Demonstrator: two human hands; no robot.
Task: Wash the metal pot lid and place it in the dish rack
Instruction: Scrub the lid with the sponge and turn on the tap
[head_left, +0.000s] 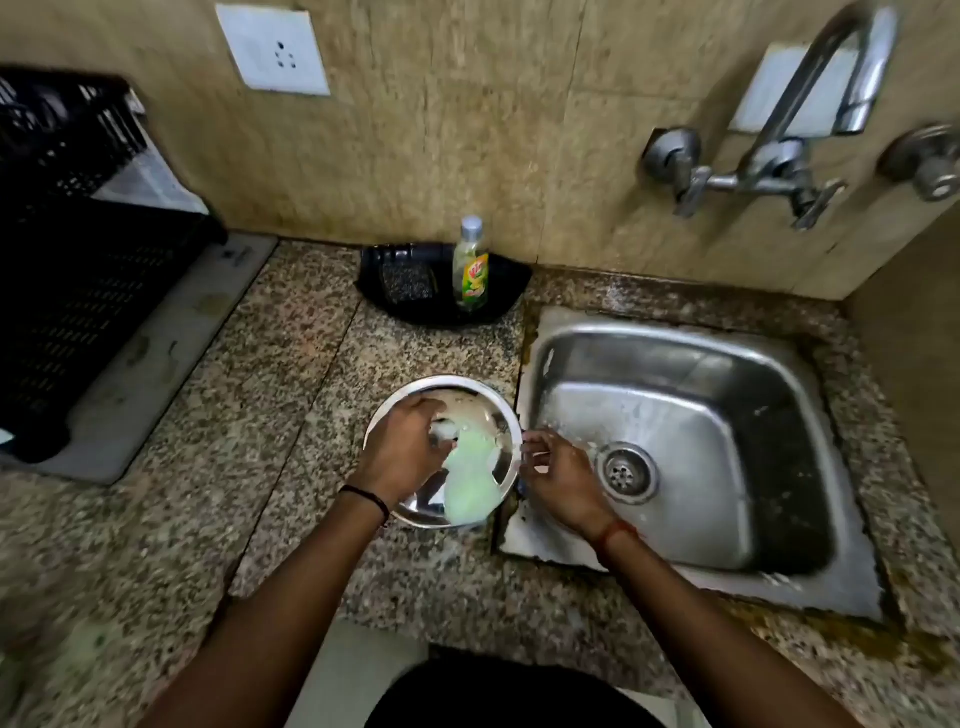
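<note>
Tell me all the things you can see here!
metal pot lid: one, silver, on the counter left of the sink
green scrub cloth: one, soapy, on the lid
sink: one, steel, right
tap: one, chrome, on the wall above the sink
soap bottle: one, yellow-green, in a black tray
dish rack: one, black, left
wall socket: one, white
left hand: on the cloth
right hand: at the lid's rim

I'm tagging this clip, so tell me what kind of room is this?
Most likely a home kitchen's washing-up corner: a steel sink set in a granite counter, a wall tap above it, and a dish soap bottle by the wall.
</note>
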